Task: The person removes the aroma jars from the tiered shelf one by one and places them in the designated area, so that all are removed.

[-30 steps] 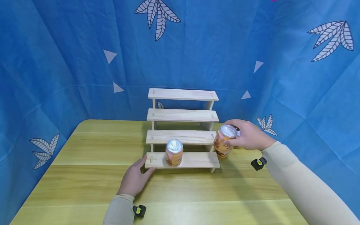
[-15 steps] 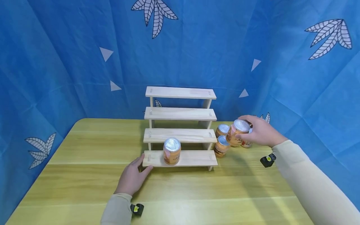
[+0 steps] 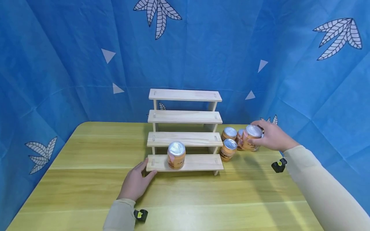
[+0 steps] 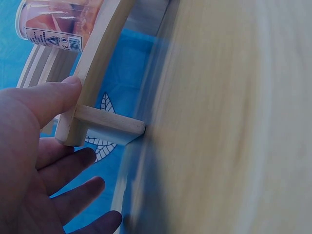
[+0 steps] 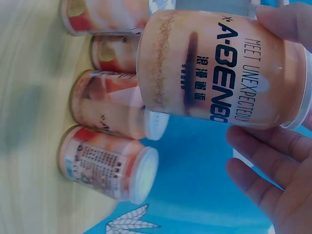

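A pale wooden four-step display stand (image 3: 199, 163) stands at the middle of the table. My left hand (image 3: 135, 183) holds the left front corner of its lowest step; in the left wrist view the thumb presses on the plank (image 4: 92, 73) and the index finger lies behind it, other fingers spread. One orange-labelled can (image 3: 176, 157) with a silver lid stands upright on that step. To the right of the stand, my right hand (image 3: 271, 136) grips a similar can (image 5: 187, 68) between thumb and fingers. In the right wrist view it is higher than several cans (image 5: 105, 105) standing behind it.
Grouped cans (image 3: 227, 150) stand on the table close against the stand's right side. The yellow wood-grain table (image 3: 185, 199) ends at a blue leaf-patterned curtain (image 3: 185, 48) behind and at both sides. Each wrist wears a small black camera.
My right hand has carried its can rightward, away from the stand's side, uncovering the cans there, and has lowered slightly over the last half second. My left hand stays at the stand's corner.
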Motion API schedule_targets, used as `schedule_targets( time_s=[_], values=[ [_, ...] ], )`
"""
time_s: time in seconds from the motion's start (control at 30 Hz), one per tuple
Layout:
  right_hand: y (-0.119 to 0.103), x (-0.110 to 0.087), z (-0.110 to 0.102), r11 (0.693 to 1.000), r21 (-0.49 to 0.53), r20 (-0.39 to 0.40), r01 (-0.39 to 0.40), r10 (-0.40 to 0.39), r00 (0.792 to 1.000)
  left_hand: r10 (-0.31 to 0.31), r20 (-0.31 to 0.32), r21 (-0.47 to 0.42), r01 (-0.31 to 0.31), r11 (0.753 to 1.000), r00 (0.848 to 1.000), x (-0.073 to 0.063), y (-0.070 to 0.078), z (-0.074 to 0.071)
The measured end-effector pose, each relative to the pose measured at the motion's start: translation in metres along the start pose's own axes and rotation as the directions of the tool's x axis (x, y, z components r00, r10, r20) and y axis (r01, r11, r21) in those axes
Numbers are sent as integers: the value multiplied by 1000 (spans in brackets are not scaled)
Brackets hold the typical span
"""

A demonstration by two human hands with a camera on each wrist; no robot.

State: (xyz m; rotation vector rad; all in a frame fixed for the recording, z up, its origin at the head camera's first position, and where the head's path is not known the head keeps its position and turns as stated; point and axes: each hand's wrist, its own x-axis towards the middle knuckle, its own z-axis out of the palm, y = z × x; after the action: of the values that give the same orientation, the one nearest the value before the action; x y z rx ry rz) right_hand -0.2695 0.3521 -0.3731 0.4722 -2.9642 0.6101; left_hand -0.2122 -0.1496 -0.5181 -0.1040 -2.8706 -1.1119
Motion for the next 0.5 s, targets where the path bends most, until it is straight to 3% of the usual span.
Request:
schedule_targets(
  time_s=[0.5],
  values=[
    [20, -1, 41, 998, -19, 78, -67, 68, 995, -16, 9, 0, 16, 1000, 1000, -1, 1, -1]
  ],
)
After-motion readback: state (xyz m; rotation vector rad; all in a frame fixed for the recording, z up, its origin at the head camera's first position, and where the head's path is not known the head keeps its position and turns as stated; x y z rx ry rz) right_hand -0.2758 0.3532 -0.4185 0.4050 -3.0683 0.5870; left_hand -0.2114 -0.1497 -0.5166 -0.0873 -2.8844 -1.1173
